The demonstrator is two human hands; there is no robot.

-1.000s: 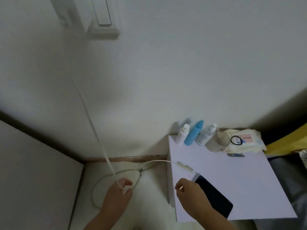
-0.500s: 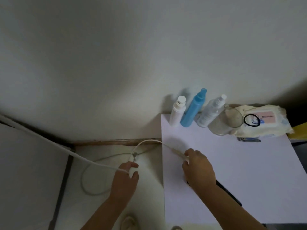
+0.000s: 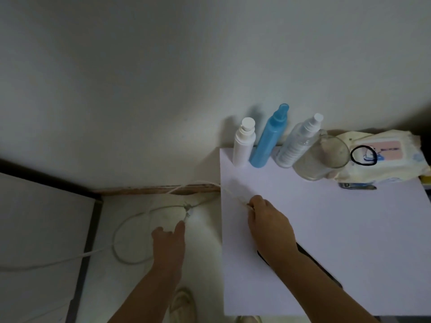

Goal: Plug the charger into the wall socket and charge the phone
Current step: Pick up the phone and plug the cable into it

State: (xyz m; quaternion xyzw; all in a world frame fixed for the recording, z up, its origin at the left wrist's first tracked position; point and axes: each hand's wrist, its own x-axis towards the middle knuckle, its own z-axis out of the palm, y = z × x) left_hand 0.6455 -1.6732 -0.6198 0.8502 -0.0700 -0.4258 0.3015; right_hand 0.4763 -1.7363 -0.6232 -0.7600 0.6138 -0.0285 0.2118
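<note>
Cable end (image 3: 242,201) in right grip (image 3: 268,220)

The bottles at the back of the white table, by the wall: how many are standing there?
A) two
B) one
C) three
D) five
C: three stand in a row on the white table, a white bottle, a blue bottle and a clear bottle, with a glass cup just to their right.
</note>
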